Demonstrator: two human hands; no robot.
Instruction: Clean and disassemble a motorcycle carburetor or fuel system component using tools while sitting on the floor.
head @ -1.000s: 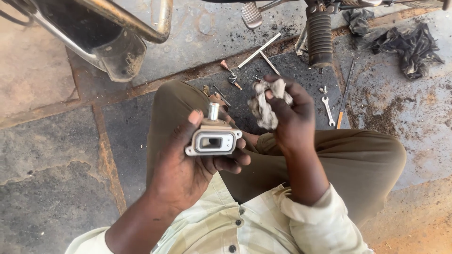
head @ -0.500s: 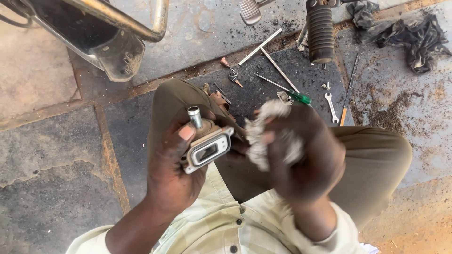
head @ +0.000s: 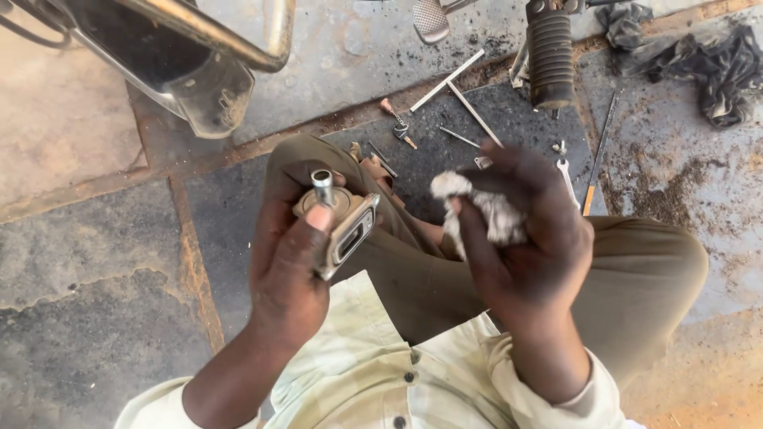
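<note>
Fingers of the left hand (head: 290, 270) wrap a grey cast-metal housing (head: 343, 226) with rectangular opening and short tube stub, held centre-frame; right hand (head: 520, 238) at 3 o'clock bunches a whitish fibrous rag (head: 485, 210). Ribbed black footpeg (head: 550, 57) at 1 o'clock, T-handle wrench (head: 457, 87) on oily stone at 12 o'clock

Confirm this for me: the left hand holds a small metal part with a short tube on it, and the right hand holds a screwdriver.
Not quite. The head view shows the right hand holding a crumpled whitish rag, not a screwdriver. The rest stands: the left hand holds the small metal part with its short tube.
</note>
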